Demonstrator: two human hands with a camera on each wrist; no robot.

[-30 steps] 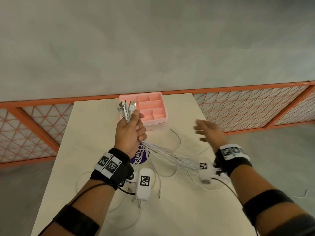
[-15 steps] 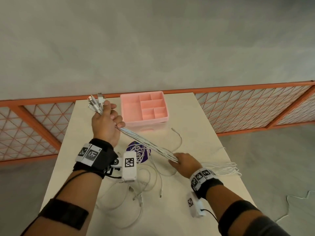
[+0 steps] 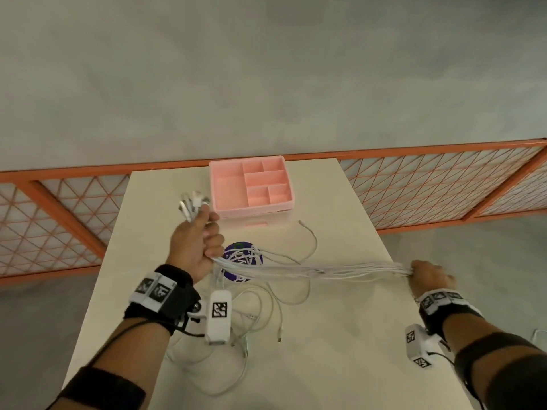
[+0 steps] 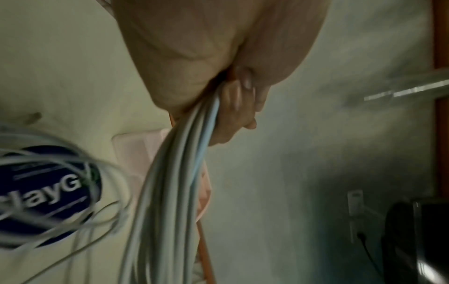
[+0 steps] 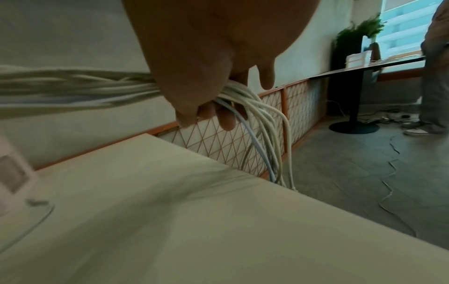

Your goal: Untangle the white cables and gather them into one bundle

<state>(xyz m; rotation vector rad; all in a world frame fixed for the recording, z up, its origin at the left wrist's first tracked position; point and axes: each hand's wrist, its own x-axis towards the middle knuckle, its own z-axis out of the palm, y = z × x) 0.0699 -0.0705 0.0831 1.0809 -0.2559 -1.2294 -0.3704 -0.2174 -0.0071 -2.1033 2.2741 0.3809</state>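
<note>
Several white cables (image 3: 319, 269) stretch as one bundle above the beige table (image 3: 325, 365). My left hand (image 3: 196, 247) grips the bundle near its plug ends (image 3: 191, 204), which stick up out of the fist. In the left wrist view the cables (image 4: 177, 182) run down out of the curled fingers (image 4: 233, 109). My right hand (image 3: 429, 279) grips the bundle past the table's right edge. In the right wrist view the cables (image 5: 73, 88) enter the fist and their tails (image 5: 264, 134) hang down beside the table. More loose white cables (image 3: 260, 309) lie looped on the table.
A pink compartment tray (image 3: 251, 184) stands at the table's far end. A round blue sticker (image 3: 239, 263) lies under the cables. An orange mesh fence (image 3: 444, 184) runs behind the table. In the right wrist view a person (image 5: 435, 76) stands by a dark pedestal table (image 5: 357, 96).
My right hand took hold of the bundle and slid along it to the right, past the table edge. My left hand shifted right and lower, and the cables are pulled out nearly level.
</note>
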